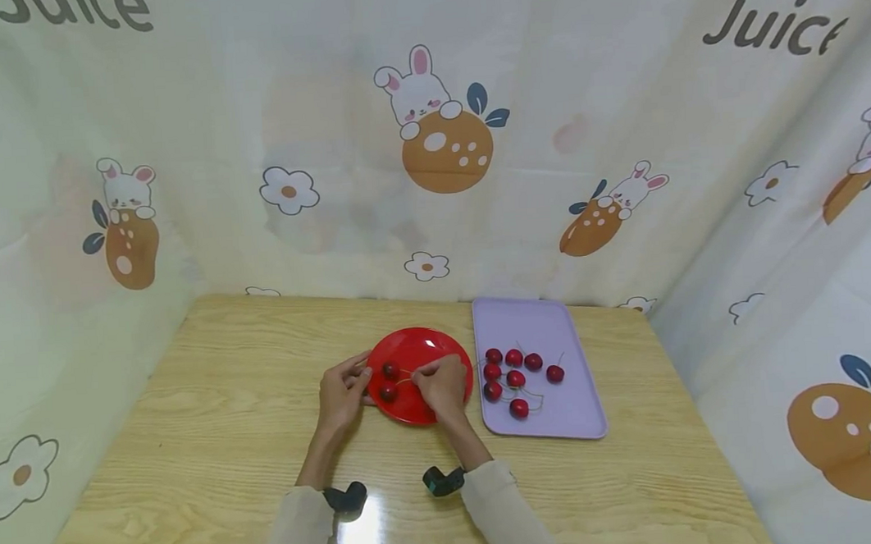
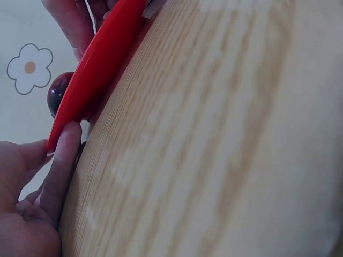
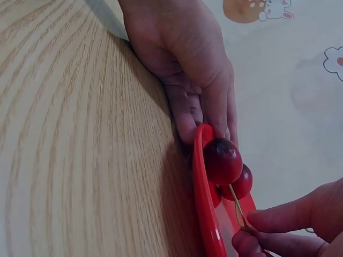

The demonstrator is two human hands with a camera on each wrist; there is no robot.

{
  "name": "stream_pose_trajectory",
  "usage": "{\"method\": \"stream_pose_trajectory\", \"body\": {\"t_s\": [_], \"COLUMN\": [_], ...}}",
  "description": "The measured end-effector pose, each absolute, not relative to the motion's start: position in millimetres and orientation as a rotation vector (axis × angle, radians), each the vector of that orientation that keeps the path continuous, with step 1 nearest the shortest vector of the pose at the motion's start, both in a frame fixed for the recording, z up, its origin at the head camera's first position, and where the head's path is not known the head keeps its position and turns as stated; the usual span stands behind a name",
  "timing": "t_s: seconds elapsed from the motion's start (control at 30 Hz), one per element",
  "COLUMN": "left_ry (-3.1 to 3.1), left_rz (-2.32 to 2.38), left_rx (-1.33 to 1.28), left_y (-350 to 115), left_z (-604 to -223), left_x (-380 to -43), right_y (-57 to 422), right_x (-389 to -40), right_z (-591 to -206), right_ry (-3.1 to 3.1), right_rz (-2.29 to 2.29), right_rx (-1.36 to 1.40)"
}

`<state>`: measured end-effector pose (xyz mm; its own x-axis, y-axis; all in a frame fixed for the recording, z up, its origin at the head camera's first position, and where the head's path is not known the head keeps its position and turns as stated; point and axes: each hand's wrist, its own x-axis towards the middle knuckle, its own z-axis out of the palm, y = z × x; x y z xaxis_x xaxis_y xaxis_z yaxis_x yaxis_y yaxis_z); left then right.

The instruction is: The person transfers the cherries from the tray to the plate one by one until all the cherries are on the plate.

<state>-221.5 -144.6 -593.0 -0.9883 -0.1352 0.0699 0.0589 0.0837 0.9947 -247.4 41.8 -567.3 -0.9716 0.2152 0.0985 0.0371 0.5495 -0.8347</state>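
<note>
A red plate (image 1: 417,413) lies on the wooden table, with its left rim between the thumb and fingers of my left hand (image 1: 341,398). In the left wrist view the thumb is above the rim and a finger (image 2: 67,142) is beneath it. Two dark red cherries (image 3: 222,161) joined at their stems are at the plate's left side. My right hand (image 1: 445,384) is over the plate and pinches the joined stems (image 3: 237,208) between thumb and fingertips. The right hand's other fingers are partly hidden.
Right of the plate stands a lilac tray (image 1: 561,413) holding several cherries (image 1: 515,379) with stems, mostly in its left half. A curtain (image 1: 331,245) printed with rabbits and fruit hangs behind the table (image 1: 229,431) and along its sides.
</note>
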Motion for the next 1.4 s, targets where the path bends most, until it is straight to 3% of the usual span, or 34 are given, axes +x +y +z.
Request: {"method": "stream_pose_trajectory", "body": {"t_s": [0.33,0.9,1.1,1.13,1.4], "left_ry": [-2.211,-2.228,-2.218,-2.218,-2.210], "left_rz": [-2.030,-2.014,-2.030,-2.032,-2.040], "left_rx": [0.093,0.076,0.083,0.087,0.088], "left_y": [-145.1,-145.0,-142.3,-142.6,-144.2], "left_z": [-593.8,-593.8,-594.1,-594.4,-591.7], "left_x": [-223.3,-221.9,-220.4,-220.3,-220.0], "right_y": [46.9,55.1,79.0,88.1,123.6], "right_x": [-262.0,-245.9,-238.2,-243.5,-217.7], "right_z": [-591.1,-566.9,-552.0,-563.9,-505.1], "right_ry": [-2.655,-2.634,-2.560,-2.521,-2.473], "right_rz": [1.400,1.421,1.485,1.504,1.462], "right_rx": [-0.221,-0.223,-0.204,-0.168,-0.342]}}
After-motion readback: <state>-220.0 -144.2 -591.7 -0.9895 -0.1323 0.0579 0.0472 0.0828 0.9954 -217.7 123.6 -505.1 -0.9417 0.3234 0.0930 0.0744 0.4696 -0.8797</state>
